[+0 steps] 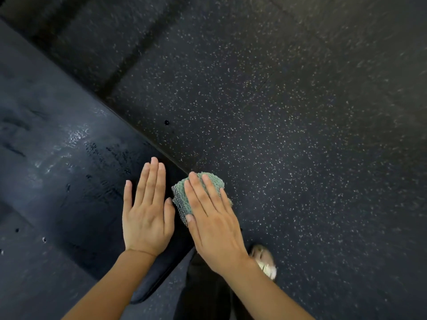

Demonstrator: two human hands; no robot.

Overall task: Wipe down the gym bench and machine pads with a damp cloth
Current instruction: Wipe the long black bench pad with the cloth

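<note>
A black padded bench (57, 158) fills the left half of the head view, its surface glistening with wet streaks. My left hand (147, 211) lies flat on the pad near its right edge, fingers straight and together. Just to its right, my right hand (212, 218) presses a folded green cloth (209, 181) with a mesh side against the bench's right edge. Its fingers lie straight over the cloth and its thumb rests on the mesh. Most of the cloth is hidden under that hand.
Black rubber floor (300, 135) with white speckles spreads to the right and above. My shoe (265, 262) stands on it below my right wrist. A dark seam crosses the floor at the top left.
</note>
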